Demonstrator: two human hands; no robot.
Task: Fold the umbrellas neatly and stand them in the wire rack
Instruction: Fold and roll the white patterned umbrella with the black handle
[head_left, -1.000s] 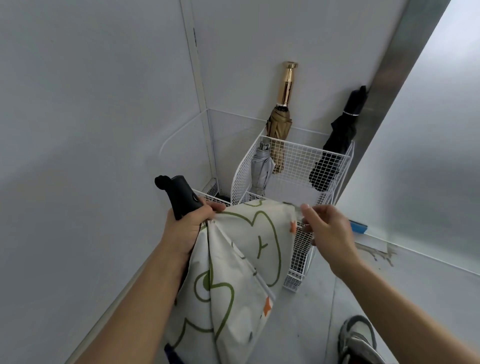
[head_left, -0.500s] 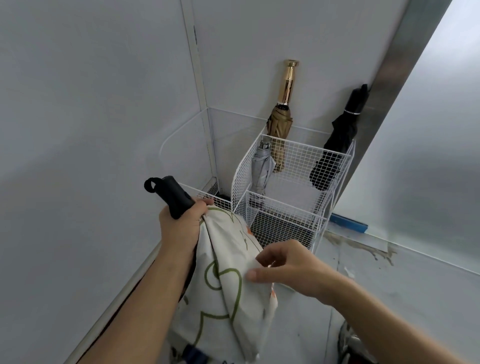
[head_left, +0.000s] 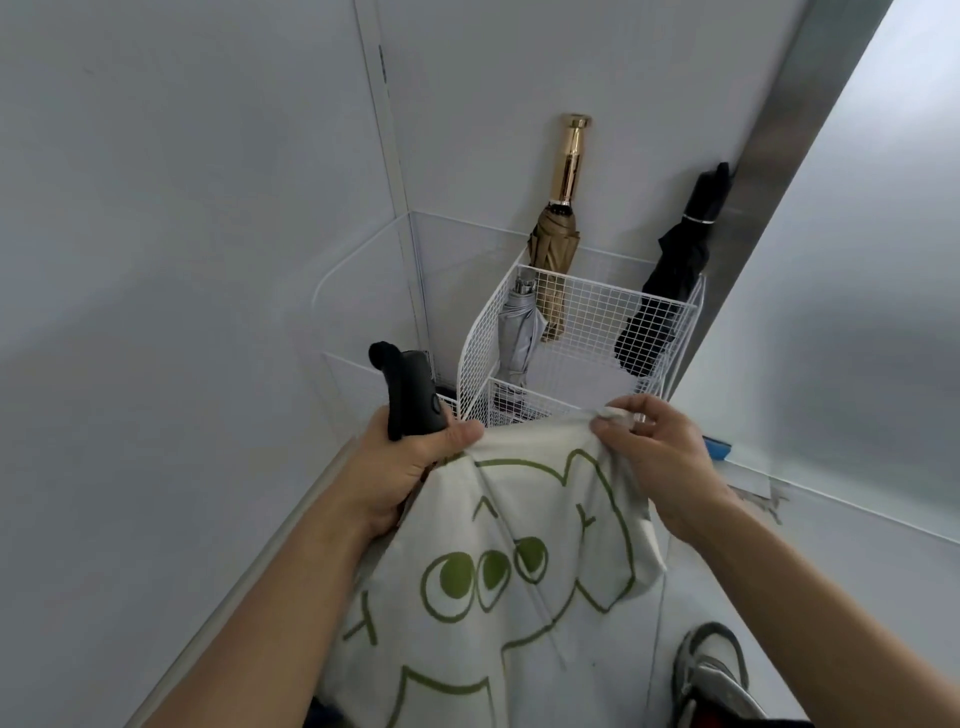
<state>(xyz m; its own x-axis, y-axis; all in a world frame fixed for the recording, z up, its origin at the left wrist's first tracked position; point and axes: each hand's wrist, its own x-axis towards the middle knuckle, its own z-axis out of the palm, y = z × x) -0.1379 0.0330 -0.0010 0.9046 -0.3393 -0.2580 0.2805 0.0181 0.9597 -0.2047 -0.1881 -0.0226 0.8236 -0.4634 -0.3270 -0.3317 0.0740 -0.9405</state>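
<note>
While the left hand (head_left: 400, 467) grips the black handle (head_left: 410, 395), the right hand (head_left: 660, 452) pinches the canopy (head_left: 519, 571) edge (cream, green-printed).

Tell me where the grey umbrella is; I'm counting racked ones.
In the head view, the grey umbrella stands in the left corner of the wire rack, just left of the gold-handled umbrella; the black umbrella leans at the right.

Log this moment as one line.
left hand: grips black handle | right hand: pinches printed canopy edge | status: not yet in wire rack
</note>
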